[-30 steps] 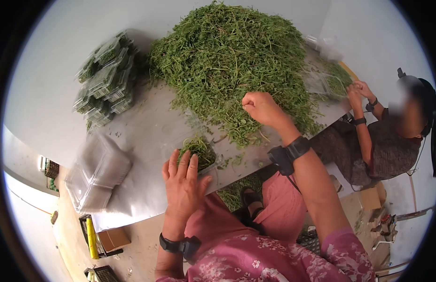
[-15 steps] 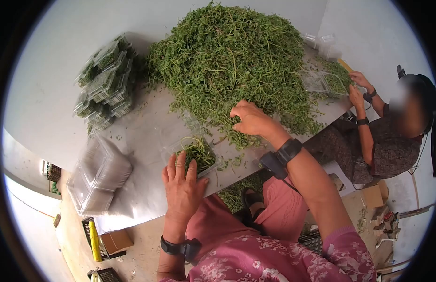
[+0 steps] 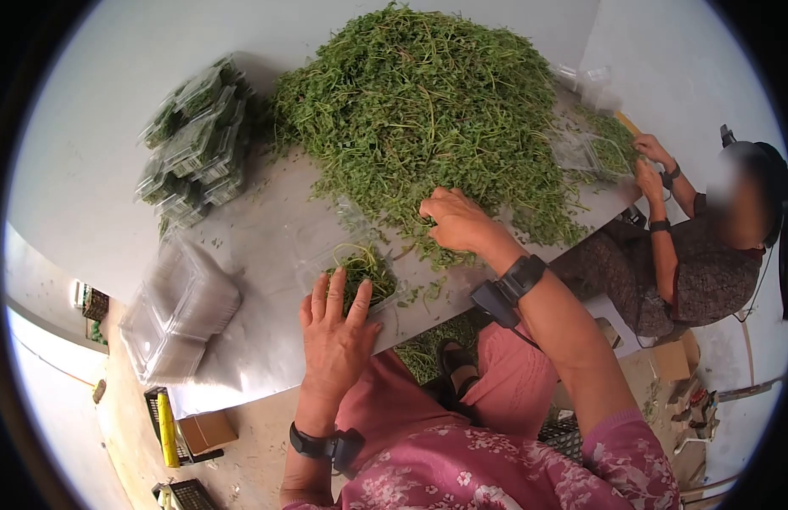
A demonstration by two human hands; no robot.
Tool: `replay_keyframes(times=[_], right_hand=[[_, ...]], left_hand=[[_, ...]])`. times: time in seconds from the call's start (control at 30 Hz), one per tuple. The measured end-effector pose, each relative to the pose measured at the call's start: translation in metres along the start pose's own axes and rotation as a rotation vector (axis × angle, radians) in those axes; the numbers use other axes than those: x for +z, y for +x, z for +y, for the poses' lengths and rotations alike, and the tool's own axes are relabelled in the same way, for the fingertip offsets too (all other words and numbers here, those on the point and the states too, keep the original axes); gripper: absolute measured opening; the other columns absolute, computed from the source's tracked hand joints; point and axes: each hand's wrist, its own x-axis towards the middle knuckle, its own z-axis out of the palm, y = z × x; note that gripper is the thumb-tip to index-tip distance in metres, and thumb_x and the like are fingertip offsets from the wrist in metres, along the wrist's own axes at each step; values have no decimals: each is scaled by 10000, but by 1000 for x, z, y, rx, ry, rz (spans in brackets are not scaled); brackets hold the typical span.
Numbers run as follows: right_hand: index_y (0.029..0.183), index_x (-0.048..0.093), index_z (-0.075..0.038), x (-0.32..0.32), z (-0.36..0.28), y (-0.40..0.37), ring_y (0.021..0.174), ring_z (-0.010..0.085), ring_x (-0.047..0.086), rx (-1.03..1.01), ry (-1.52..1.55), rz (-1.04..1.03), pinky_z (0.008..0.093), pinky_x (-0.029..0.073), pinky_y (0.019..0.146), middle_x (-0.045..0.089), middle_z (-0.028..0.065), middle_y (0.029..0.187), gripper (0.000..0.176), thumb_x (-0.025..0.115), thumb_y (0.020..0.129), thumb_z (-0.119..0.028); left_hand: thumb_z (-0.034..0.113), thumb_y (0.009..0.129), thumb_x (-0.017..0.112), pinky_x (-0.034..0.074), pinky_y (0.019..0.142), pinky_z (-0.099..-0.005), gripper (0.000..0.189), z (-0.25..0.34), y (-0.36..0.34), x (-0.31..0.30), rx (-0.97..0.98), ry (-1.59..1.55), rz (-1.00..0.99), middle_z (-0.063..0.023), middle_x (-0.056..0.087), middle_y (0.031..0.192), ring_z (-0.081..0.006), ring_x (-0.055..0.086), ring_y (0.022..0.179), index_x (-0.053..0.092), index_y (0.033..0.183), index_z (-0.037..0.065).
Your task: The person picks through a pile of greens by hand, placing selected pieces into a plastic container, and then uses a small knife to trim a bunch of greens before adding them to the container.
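Leafy green sprigs form a tall pile [image 3: 428,119] on the metal table [image 3: 275,208]. At its near edge is my right hand [image 3: 462,223], with fingers curled and closed on some sprigs; the fingertips are partly hidden. My left hand [image 3: 338,340] lies open, fingers outstretched over the near side of a clear plastic clamshell box. Inside that box is a small bunch of greens [image 3: 370,270], partly covered by my fingers.
Filled clamshell boxes [image 3: 194,149] are stacked at the back left. Nested clear boxes [image 3: 177,310] stand at the table's left front. To the right, a co-worker [image 3: 700,272] has both hands at greens beside another clear box [image 3: 576,151].
The fingers of my right hand have drawn closer together on the sprigs at the pile's edge. My left hand stays at the box with little movement.
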Motion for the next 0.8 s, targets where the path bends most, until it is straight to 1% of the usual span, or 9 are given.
replay_keyframes(times=[0.07,0.17,0.27,0.37,0.47,0.57,0.63,0.67,0.8], right_hand=[[1163,622,-66,5,5,2,1233,353,478,-37,8,38,467,431,1017,539,123,1208,303,699,870,-66],[1101,637,-49,4,7,4,1188,359,517,-55,43,26,455,446,966,563,130,1148,243,683,863,-38],[1070,677,-40,11,16,11,1044,364,611,-143,61,107,463,499,891,625,159,1086,269,641,811,22],[1064,682,-22,1,16,9,955,354,665,-116,209,55,454,528,812,681,172,1019,258,650,810,0],[1038,689,-11,-12,13,1,870,343,689,-145,258,139,445,540,760,711,176,958,216,662,826,-40],[993,679,6,-17,17,1,820,268,678,-89,316,145,405,530,730,702,141,917,177,699,839,-78],[992,677,9,-21,20,0,795,208,662,-131,362,124,369,527,715,699,114,892,172,704,847,-81],[992,675,10,-23,21,0,782,178,655,-153,385,114,352,525,707,697,100,879,171,706,851,-82],[993,699,-2,-21,29,4,780,170,666,-232,583,80,343,538,706,714,86,868,198,724,840,-126]], left_hand=[[213,759,803,302,1119,-547,712,0,0,0,-2,6,-7,-194,413,1511,-421,372,1385,532,1407,96],[206,758,805,300,1121,-547,759,-1,0,2,-10,1,-2,-205,407,1509,-422,375,1384,493,1442,102],[201,755,809,300,1121,-551,779,-2,-2,5,-22,-12,12,-208,415,1499,-423,376,1382,477,1452,101],[201,755,812,300,1120,-554,783,-3,-3,6,-25,-5,20,-210,424,1490,-424,377,1381,471,1452,94],[208,760,810,299,1119,-556,769,-3,-3,6,-29,-5,31,-211,434,1480,-425,378,1379,476,1441,80],[211,758,809,302,1114,-559,739,-3,-2,5,-34,-1,34,-218,452,1461,-431,387,1370,502,1411,55],[209,747,810,314,1101,-563,702,-1,-1,4,-33,3,42,-230,478,1436,-441,405,1353,542,1369,27],[214,754,809,306,1109,-561,697,-2,-2,4,-35,6,36,-223,470,1443,-437,394,1362,540,1370,33],[222,769,804,292,1120,-557,668,-3,-3,6,-43,17,22,-210,457,1453,-431,372,1378,545,1358,41]])
